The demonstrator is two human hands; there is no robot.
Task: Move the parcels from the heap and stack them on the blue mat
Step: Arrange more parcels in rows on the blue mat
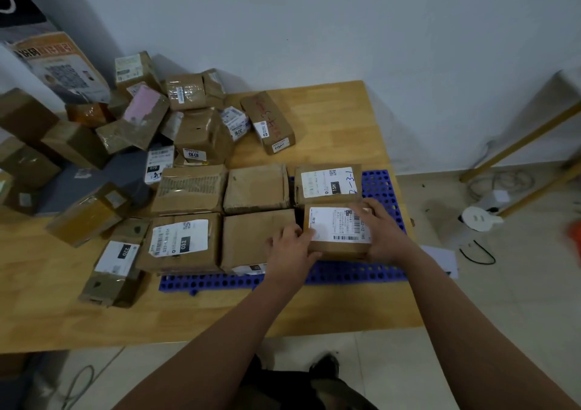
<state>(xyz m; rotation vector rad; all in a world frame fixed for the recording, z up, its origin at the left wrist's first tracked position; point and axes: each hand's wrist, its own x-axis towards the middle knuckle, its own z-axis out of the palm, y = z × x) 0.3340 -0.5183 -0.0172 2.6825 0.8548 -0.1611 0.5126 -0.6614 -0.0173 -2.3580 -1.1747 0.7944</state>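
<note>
A blue perforated mat lies on the wooden table and carries several brown parcels in two rows. At the mat's near right corner sits a parcel with a white barcode label. My left hand grips its left edge and my right hand grips its right side. Beside it lie a plain brown parcel and a parcel labelled 032. The heap of parcels spreads over the table's far left.
A parcel marked 220 leans off the mat's left edge. The table's right edge runs just past the mat. On the floor to the right are a white device and cables. A white wall stands behind.
</note>
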